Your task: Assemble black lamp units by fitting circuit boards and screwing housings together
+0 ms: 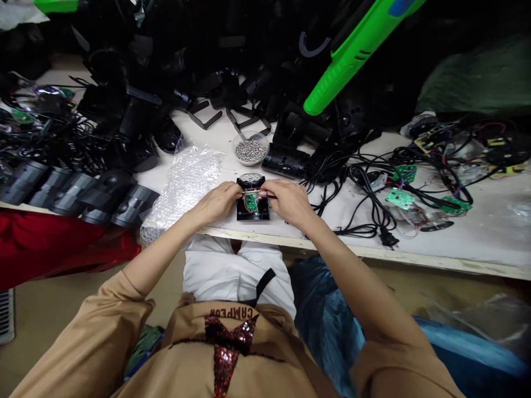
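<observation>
A small open black housing (pixel 253 214) lies on the bench in front of me, close to the front edge. Inside it is a green circuit board (pixel 251 203) with thin red wires, and a round clear lens (pixel 251 178) sits at its far end. My left hand (pixel 222 200) is closed on the housing's left side. On the right side, my right hand (pixel 289 201) has its fingers pinched around a dark cable (pixel 270 197) at the housing's edge. The fingers partly hide both sides of the housing.
A bowl of small screws (pixel 250 151) stands just beyond the housing. Bubble wrap (pixel 186 182) lies left; tangled black cords (pixel 369 196) and circuit boards (pixel 400 197) lie right. A green power screwdriver (pixel 348 69) hangs overhead. Grey cylindrical housings (pixel 68 190) line the left edge.
</observation>
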